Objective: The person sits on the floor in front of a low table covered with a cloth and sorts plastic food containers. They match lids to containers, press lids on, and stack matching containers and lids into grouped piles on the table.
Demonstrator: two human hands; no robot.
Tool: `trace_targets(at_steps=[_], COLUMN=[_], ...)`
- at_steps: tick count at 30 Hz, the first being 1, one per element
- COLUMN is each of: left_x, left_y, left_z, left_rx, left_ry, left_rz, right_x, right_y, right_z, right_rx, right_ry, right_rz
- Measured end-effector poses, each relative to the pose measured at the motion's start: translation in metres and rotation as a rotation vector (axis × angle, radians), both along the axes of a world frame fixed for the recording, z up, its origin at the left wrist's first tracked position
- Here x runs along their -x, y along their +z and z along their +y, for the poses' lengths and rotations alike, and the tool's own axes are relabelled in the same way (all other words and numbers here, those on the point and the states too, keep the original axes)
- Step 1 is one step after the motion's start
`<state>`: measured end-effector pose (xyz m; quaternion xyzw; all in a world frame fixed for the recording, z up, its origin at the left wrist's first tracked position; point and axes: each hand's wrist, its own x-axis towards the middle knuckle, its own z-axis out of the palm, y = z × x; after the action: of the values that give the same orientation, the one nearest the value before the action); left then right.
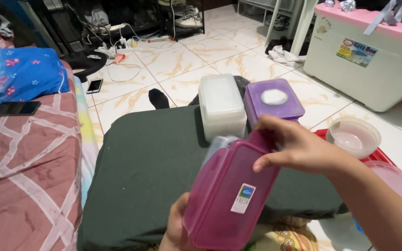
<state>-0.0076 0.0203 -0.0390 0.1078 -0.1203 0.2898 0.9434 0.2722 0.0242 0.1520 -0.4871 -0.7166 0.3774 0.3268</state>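
Left hand (pixel 175 230) grips the pink box (pixel 231 195) from below (tilted). Right hand (pixel 298 146) fingers curl over its top end, above the green cushion's (pixel 145 162) near edge.

There is one view only, from the camera on my head. It looks down and forward over my lap, close enough that my hands fill the lower middle. Beyond them it takes in the dark green cushion (pixel 150 162), the bed (pixel 29 153) along the left edge, and the tiled floor (pixel 187 60) running away toward the top.
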Motion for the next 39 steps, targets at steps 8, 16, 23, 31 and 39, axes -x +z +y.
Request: trace_targets(at_steps=[8,16,23,31,39], left_x=[0.009,0.014,-0.003,-0.083,-0.096], left_y=[0.052,0.054,0.063,0.108,0.144], left_z=[0.008,0.004,0.001,0.041,0.148], left_rx=[0.021,0.083,-0.012,-0.629,-0.915], left_ry=[0.593,0.636,0.701,1.417,1.764], left_rz=[0.111,0.089,0.27,1.14,1.192], right_x=[-0.028,-0.02,0.005,0.079,0.037], right_y=[-0.026,-0.154,-0.151,-0.055,-0.037], right_z=[-0.088,-0.071,-0.076,-0.018,0.132], right_rx=[-0.471,-0.994,-0.285,-0.507,-0.385], right_ry=[0.185,-0.009,0.094,-0.217,-0.439], right_rz=[0.109,-0.566,-0.322,0.139,0.26])
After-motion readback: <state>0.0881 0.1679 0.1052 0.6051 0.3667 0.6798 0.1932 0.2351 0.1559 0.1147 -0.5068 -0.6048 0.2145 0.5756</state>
